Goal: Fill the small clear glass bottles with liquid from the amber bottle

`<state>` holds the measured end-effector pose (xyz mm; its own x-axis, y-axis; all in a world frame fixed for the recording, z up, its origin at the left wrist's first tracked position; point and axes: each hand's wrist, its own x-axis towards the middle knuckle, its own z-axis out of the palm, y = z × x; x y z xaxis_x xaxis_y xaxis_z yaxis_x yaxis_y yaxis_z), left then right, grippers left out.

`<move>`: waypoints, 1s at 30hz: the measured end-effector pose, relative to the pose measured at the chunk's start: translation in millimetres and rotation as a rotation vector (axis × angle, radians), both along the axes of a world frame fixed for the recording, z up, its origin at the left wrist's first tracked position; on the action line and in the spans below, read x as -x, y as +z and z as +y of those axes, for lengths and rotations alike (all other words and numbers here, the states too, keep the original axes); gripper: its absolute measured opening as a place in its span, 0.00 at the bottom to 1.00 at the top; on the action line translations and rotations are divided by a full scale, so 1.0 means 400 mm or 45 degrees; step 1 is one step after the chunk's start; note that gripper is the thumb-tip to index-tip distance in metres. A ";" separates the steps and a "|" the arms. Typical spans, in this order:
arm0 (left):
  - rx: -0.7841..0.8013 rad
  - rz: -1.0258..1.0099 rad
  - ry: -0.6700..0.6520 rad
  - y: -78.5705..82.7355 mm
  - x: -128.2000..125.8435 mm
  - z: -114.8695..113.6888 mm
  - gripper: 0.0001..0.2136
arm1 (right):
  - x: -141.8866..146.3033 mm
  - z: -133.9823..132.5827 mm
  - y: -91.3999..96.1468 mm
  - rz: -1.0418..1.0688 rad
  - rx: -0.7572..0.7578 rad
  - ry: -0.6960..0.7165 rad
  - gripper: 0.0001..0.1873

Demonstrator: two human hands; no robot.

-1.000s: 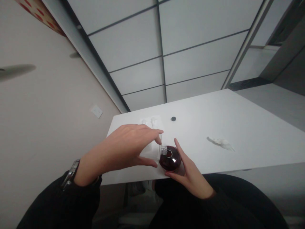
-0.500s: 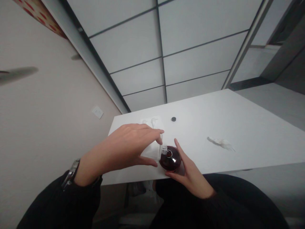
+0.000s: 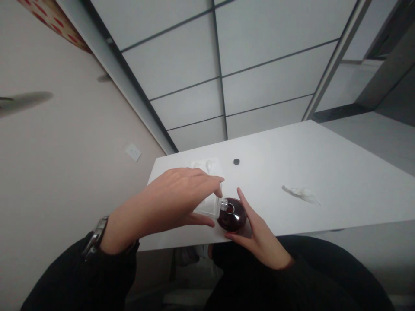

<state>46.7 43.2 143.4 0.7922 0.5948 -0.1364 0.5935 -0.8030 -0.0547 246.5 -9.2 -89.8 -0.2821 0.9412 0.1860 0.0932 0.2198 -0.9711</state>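
Observation:
My left hand [image 3: 175, 196] grips a clear bottle [image 3: 209, 208] tipped on its side, thumb below and fingers above. The clear bottle's threaded neck [image 3: 223, 204] reaches to the round mouth of a dark red bottle [image 3: 235, 219]. Whether liquid runs between the two cannot be made out. From the right, my right hand [image 3: 259, 239] curls round the dark red bottle, which stands near the table's front edge. Behind my left fingers lie white pump tops [image 3: 209, 164], partly hidden.
A small dark cap [image 3: 236, 161] lies on the white table [image 3: 266, 172] beyond the bottles. Farther right is a crumpled white tissue [image 3: 301, 194]. A wall with a socket [image 3: 133, 152] borders the left, and panelled doors [image 3: 188, 82] stand behind the table.
Both hands keep their places and grips. The clear bottle has shifted very slightly over the dark red bottle's mouth; otherwise little differs.

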 end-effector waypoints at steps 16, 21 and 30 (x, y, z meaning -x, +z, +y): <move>-0.008 0.022 -0.035 0.002 -0.017 -0.009 0.22 | -0.001 0.001 0.005 -0.007 0.022 0.002 0.59; -0.029 0.035 -0.049 0.001 -0.019 -0.008 0.22 | -0.004 0.000 0.007 -0.006 0.004 0.011 0.59; -0.037 0.007 -0.096 -0.004 -0.013 -0.006 0.24 | -0.003 0.002 0.005 -0.007 0.021 0.004 0.59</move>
